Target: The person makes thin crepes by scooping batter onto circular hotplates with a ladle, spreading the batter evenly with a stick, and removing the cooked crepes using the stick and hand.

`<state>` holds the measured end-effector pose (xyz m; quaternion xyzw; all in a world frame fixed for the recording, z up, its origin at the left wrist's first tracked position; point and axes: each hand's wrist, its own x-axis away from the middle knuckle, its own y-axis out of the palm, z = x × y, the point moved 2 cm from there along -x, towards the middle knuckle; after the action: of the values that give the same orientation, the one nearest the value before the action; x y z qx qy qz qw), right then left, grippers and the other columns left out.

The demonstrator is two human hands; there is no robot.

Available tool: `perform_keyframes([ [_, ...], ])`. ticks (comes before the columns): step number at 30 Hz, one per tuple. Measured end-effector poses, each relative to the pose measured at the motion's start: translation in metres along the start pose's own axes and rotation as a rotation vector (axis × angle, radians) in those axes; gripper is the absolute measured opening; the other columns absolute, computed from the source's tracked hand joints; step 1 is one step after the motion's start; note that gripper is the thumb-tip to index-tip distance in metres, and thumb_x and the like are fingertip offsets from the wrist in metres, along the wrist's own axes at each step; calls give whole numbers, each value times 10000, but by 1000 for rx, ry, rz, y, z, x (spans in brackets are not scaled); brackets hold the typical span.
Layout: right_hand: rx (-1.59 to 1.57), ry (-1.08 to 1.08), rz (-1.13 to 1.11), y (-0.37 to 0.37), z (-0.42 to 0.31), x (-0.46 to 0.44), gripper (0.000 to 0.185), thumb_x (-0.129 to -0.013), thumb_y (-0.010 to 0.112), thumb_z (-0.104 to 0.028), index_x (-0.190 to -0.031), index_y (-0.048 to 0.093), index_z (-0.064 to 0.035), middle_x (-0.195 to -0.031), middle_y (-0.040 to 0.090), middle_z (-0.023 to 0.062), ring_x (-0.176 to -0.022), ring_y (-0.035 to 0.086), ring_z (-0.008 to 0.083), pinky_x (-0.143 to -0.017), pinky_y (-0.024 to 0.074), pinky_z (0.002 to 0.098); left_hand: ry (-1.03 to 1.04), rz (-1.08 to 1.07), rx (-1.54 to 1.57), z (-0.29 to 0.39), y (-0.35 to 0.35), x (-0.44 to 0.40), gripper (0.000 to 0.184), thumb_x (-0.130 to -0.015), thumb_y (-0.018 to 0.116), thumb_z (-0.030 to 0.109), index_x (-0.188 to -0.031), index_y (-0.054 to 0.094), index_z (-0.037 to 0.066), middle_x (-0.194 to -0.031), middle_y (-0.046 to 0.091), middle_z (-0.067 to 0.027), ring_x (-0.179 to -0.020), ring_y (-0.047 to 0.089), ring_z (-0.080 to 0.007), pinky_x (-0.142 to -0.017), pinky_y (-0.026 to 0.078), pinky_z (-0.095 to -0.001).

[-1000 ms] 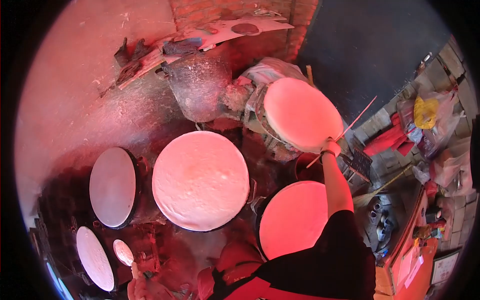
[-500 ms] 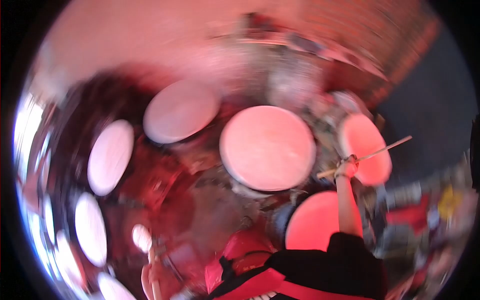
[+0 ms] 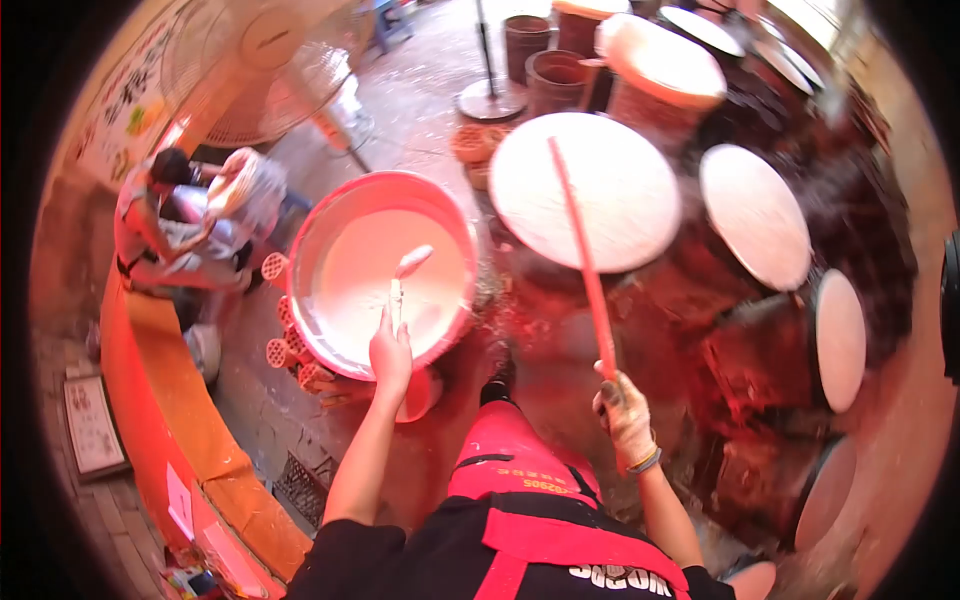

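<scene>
My left hand (image 3: 391,354) is closed around the handle of a ladle (image 3: 414,260), whose pale bowl is over a wide tub (image 3: 460,215) of whitish liquid. I cannot tell if the bowl touches the liquid. In my right hand (image 3: 627,418), which wears a pale glove, is a long thin wooden stick (image 3: 583,245). The stick points away from me, its far end over a large round white surface (image 3: 560,185) that looks flat. Whether it touches that surface is unclear.
More round white tops (image 3: 755,215) on dark bases curve along the right. A person (image 3: 165,225) sits at the left near a large fan (image 3: 255,70). Perforated cylindrical blocks (image 3: 280,352) lie beside the tub. Dark buckets (image 3: 557,82) and a pole stand (image 3: 490,100) are farther back.
My view has swung round from the ring of white tops to the tub and fan. The ladle is now over the tub. The stick, held crosswise before, now points forward.
</scene>
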<state>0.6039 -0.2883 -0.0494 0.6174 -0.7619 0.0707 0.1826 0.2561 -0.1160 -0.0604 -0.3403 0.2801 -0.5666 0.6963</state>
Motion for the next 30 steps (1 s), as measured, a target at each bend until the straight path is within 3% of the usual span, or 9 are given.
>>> perform_keyframes([
  [1,138,6,-45,103,-11,-96,413,-933,529,-357,-1228,533,-68,-713,528,-24,-576,439,24,-523,382,187,170,101,-309,-64,-12,-123,375,-846,555,105,-1218,532,70,-837,598,-162,-740,606,-325,-610,487,-371],
  [3,361,8,-185,165,6,-160,388,-949,501,-312,-1214,531,-31,-822,599,45,-663,545,95,-627,458,245,363,-70,-394,-135,7,-195,410,-849,536,94,-1258,507,79,-850,597,-161,-768,607,-315,-631,490,-379],
  [6,863,-648,-270,223,-5,-215,408,-917,491,-177,-1304,441,-56,-969,611,184,-801,621,322,-684,504,382,668,-387,-634,-156,-5,-236,441,-861,499,100,-1301,480,90,-887,596,-167,-804,611,-306,-666,495,-402],
  [7,872,-644,-303,240,-13,-228,408,-917,491,-177,-1304,441,-56,-969,611,184,-801,621,322,-684,504,382,789,-511,-806,-158,-9,-242,435,-869,482,117,-1304,477,92,-910,597,-176,-813,613,-308,-680,497,-418],
  [10,1056,-527,-460,293,-24,-273,501,-894,487,-124,-1374,348,-91,-996,608,187,-819,618,354,-691,501,427,267,-219,-638,-200,10,-242,387,-903,436,143,-1284,464,76,-888,588,-179,-789,607,-309,-661,497,-426],
  [13,1147,-489,-444,324,14,-325,580,-891,467,-115,-1430,257,-149,-966,600,238,-787,611,371,-694,481,470,-640,-253,163,-213,103,-222,294,-940,322,150,-1193,443,61,-659,504,-119,-582,555,-226,-523,483,-378],
  [14,1283,-377,-476,327,25,-335,596,-888,467,-116,-1436,239,-161,-935,599,254,-769,611,376,-674,479,482,-662,-243,169,-204,110,-221,294,-940,322,150,-1193,443,61,-659,504,-119,-582,555,-226,-523,483,-378],
  [20,1365,-218,-586,290,6,-306,660,-875,476,-128,-1458,170,-167,-737,610,238,-665,617,357,-609,482,483,-1503,-374,2304,-107,113,-249,195,-929,315,180,-787,344,49,-551,332,9,-363,292,-72,-305,270,-196],
  [30,1032,-579,-758,214,-60,-262,773,-837,514,-83,-1473,97,-220,-895,602,193,-758,604,361,-668,477,474,-807,93,2088,23,-62,-248,193,-965,383,249,-910,427,69,-593,359,20,-414,324,-49,-336,295,-171],
])
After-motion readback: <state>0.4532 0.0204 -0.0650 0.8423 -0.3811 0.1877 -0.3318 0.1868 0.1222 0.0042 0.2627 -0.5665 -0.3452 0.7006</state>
